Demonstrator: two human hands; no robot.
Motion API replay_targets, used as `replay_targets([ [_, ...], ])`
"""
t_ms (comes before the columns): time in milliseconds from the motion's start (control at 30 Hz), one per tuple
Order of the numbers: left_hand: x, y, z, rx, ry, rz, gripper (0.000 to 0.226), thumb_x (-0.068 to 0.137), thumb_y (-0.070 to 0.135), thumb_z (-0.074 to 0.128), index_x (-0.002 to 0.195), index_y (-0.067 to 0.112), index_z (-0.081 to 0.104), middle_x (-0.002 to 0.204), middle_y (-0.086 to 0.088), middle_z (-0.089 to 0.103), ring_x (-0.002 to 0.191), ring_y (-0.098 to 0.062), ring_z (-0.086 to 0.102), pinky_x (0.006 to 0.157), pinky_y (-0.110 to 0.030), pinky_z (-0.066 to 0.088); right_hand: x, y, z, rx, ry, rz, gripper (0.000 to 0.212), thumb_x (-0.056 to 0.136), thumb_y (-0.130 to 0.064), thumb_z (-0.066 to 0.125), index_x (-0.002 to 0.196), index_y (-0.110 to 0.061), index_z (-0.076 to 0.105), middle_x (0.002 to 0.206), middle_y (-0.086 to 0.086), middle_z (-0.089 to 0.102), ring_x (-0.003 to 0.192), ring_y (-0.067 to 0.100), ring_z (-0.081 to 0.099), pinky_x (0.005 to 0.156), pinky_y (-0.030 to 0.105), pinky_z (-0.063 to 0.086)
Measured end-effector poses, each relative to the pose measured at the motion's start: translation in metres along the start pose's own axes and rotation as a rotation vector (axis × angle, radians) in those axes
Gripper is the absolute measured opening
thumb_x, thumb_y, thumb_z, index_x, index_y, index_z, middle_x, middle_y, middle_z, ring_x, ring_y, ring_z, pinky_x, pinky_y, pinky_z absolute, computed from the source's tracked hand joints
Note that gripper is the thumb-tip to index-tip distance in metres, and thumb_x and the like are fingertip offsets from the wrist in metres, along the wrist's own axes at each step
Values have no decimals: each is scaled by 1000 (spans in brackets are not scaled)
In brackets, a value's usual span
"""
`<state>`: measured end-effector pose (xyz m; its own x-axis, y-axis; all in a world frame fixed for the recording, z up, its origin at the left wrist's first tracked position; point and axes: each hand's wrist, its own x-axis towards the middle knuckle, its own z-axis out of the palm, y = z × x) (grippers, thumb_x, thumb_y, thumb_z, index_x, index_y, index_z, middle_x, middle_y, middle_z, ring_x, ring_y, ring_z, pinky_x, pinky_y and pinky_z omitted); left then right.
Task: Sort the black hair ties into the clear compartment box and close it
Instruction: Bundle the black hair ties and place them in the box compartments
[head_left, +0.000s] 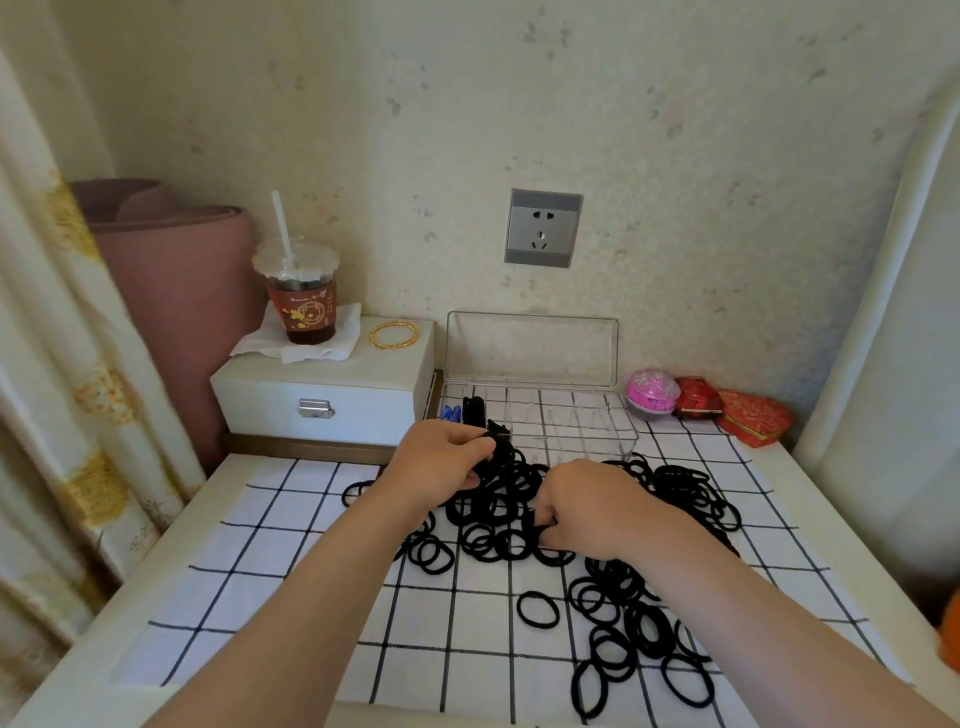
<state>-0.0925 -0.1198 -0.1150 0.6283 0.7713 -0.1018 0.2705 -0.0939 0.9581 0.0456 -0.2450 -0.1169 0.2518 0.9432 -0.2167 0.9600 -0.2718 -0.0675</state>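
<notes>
A big heap of black hair ties (613, 561) lies spread over the white checked cloth (291, 571). Behind it stands the clear compartment box (582, 426), its lid (530, 348) raised against the wall; a few black ties (472, 408) fill its left compartments. My left hand (441, 462) is closed around a bunch of ties at the box's near-left corner. My right hand (592, 512) pinches ties in the middle of the heap.
A white jewellery box (322, 395) at the left carries a cup with a straw (301, 291), a tissue and gold bangles (394, 334). A pink ball (652, 392) and red boxes (727, 410) sit at the right. A wall socket (543, 227) is above.
</notes>
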Motion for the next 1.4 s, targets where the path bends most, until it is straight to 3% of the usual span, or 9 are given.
replay_targets([
  [133,0,-1,0,9,16,3,28,95,22,63,122,17,68,97,6,71,82,-12,69,79,-23,60,1,6,2,2,-53,-25,23,80,-27,62,88,-6,69,72,0,55,68,19,52,64,30,47],
  [300,1,-2,1,2,48,15,24,95,21,63,119,18,70,96,5,70,81,-13,69,78,-23,60,-7,14,-16,410,12,49,21,85,-34,56,84,-17,67,74,4,64,61,18,59,58,31,49],
  [467,1,-3,6,-7,36,21,25,95,21,63,119,18,70,96,6,70,80,-11,69,73,-18,59,-6,22,-15,481,26,103,29,100,-31,35,83,-14,51,82,2,57,79,19,53,73,34,44],
  [633,1,-3,10,-15,24,16,25,95,20,63,119,17,70,98,4,71,81,-10,69,74,-19,59,-7,25,-17,675,-9,113,26,105,-28,42,89,-18,59,72,4,64,57,19,60,59,28,48],
  [767,2,-4,10,-24,21,11,25,95,19,64,118,16,70,102,2,72,87,-11,70,76,-20,59,-9,26,-24,959,56,84,23,104,-18,48,102,-1,64,75,4,71,52,18,66,52,30,55],
  [967,-3,-1,16,-179,-77,-26,23,93,16,67,115,15,73,103,-4,74,94,-16,72,75,-23,60,-13,15,-33,1280,-28,-41,21,106,-19,45,108,-4,60,80,13,67,51,21,60,47,26,49],
  [1100,-8,5,20,-351,-238,-72,21,90,21,70,110,16,75,101,-9,76,95,-20,74,86,-31,59,-10,9,-33,1244,-83,-56,23,108,-20,40,112,-2,55,74,15,64,48,22,59,43,26,47],
  [1267,-9,4,22,-387,-250,-104,21,94,17,66,113,13,73,100,-11,76,93,-18,74,83,-28,59,-7,5,-30,1118,1,64,24,105,-20,42,111,-2,57,72,16,65,47,23,59,42,28,46],
  [1400,-9,8,23,-495,-273,-160,28,100,25,56,112,4,71,105,-16,74,98,-25,72,87,-36,59,-4,1,-29,1044,79,126,22,101,-18,47,105,2,57,68,13,67,44,23,60,40,26,46],
])
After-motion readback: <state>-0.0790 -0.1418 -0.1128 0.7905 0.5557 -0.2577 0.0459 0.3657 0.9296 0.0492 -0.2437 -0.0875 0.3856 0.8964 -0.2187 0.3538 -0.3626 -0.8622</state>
